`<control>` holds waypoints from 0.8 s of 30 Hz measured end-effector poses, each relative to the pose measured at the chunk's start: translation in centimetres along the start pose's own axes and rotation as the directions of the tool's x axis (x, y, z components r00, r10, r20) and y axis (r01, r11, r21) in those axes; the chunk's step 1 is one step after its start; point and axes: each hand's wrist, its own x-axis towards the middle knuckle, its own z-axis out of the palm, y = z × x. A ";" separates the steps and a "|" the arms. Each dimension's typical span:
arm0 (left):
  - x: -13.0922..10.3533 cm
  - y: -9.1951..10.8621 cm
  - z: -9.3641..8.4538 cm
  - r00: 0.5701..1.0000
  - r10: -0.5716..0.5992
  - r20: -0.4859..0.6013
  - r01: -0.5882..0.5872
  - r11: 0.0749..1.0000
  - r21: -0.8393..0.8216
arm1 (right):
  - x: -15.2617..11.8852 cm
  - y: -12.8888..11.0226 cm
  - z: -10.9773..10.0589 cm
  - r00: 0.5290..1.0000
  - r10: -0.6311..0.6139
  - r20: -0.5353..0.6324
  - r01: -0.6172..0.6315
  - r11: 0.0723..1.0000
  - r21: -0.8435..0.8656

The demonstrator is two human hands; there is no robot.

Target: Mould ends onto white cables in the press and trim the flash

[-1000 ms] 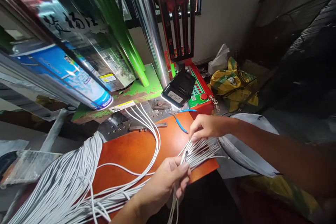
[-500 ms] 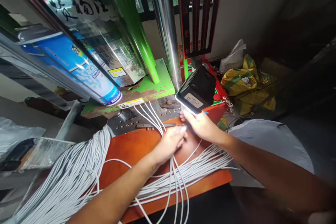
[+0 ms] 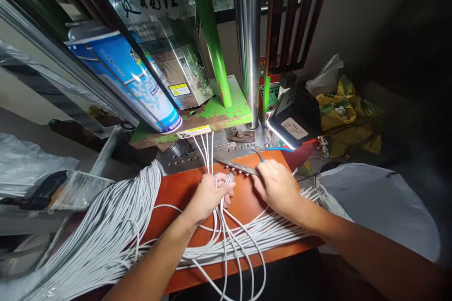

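Observation:
My left hand [image 3: 214, 193] is closed on several white cables whose small clear connector ends [image 3: 229, 177] stick up between thumb and fingers. My right hand [image 3: 277, 183] grips the right end of a flat metal bar [image 3: 238, 166] with small pegs along its lower edge. The bar lies tilted across the back of the orange board [image 3: 183, 193]. Just beyond my right hand are blue-handled pliers [image 3: 278, 148]. Other white cables [image 3: 207, 150] run up from near my left hand into the press.
A green press plate [image 3: 226, 113] and a blue spray can [image 3: 141, 89] stand behind. Thick white cable bundles [image 3: 116, 221] cover the left and front of the board. A black lamp [image 3: 300, 113] overhangs the back right. A white round surface [image 3: 381, 207] is at the right.
The view has shifted. My right hand has left the lamp area and taken hold of the metal bar, which is now tilted. Connector ends now show in my left hand.

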 end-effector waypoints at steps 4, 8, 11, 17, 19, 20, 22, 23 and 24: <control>0.6 0.4 1.0 0.995 -0.025 0.100 0.025 1.000 -0.003 | -1.4 0.7 0.0 0.996 0.029 -0.082 -0.023 0.998 0.066; 1.3 0.8 1.8 0.982 -0.068 0.177 0.071 0.997 -0.012 | -1.1 0.8 0.3 0.996 0.002 -0.092 0.008 0.993 0.115; 1.5 0.6 2.0 0.980 -0.070 0.188 0.073 0.997 -0.009 | -0.8 0.7 0.5 0.995 -0.056 -0.083 0.066 0.991 0.114; 1.2 0.3 2.1 0.984 -0.052 0.172 0.056 0.998 -0.020 | -0.6 0.8 0.8 0.995 -0.044 -0.089 0.057 0.987 0.150; 1.0 0.3 2.2 0.988 -0.049 0.147 0.053 0.998 -0.024 | -0.6 0.8 0.8 0.994 -0.063 -0.091 0.076 0.985 0.154; 1.0 0.3 2.2 0.989 -0.044 0.140 0.047 0.999 -0.023 | -0.6 0.8 0.8 0.993 -0.077 -0.093 0.091 0.984 0.153; 0.8 0.3 2.3 0.991 -0.027 0.134 0.028 1.000 -0.007 | -0.6 0.7 0.8 0.990 -0.099 -0.101 0.113 0.982 0.149; 0.8 0.3 2.4 0.992 -0.015 0.129 0.015 1.000 0.004 | -0.7 0.6 0.8 0.989 -0.104 -0.104 0.119 0.982 0.149; 0.7 0.2 2.4 0.993 -0.006 0.119 0.004 1.000 0.019 | -0.7 0.6 0.7 0.988 -0.111 -0.104 0.126 0.980 0.152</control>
